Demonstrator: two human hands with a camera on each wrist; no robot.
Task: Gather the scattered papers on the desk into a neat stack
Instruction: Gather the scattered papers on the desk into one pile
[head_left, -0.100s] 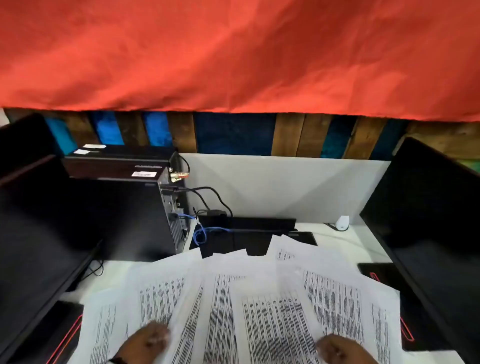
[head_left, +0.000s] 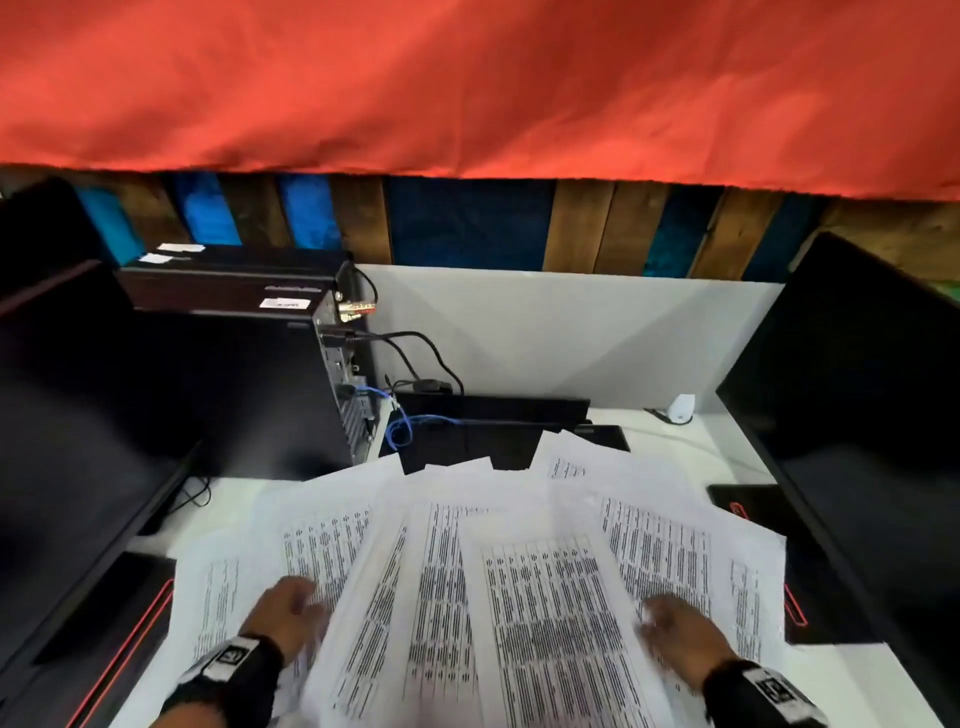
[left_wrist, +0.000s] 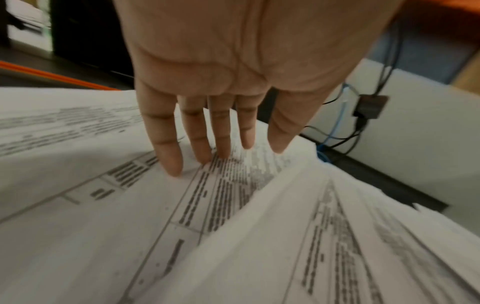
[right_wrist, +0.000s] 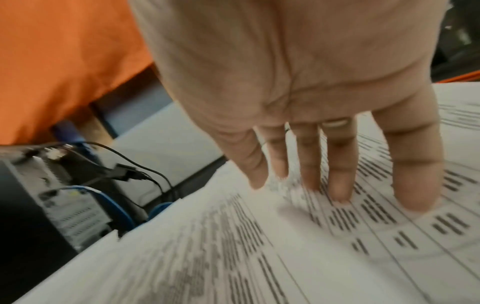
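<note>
Several white printed papers (head_left: 483, 571) lie fanned out and overlapping across the white desk (head_left: 727, 447). My left hand (head_left: 291, 608) lies flat on the left sheets with straight fingers; in the left wrist view its fingertips (left_wrist: 174, 164) touch a printed sheet (left_wrist: 103, 216). My right hand (head_left: 675, 629) lies flat on the right sheets, and in the right wrist view its fingers (right_wrist: 415, 185) press a table-printed page (right_wrist: 311, 257). Neither hand holds anything.
A black computer tower (head_left: 249, 384) with cables (head_left: 410, 358) stands at the back left. Dark monitors flank the desk on the left (head_left: 62, 447) and right (head_left: 872, 415). Black flat devices (head_left: 493, 431) lie behind the papers. A red cloth (head_left: 467, 83) hangs above.
Both hands have slid a little farther up onto the papers, with more of the wrists in view. The sheets lie much as before.
</note>
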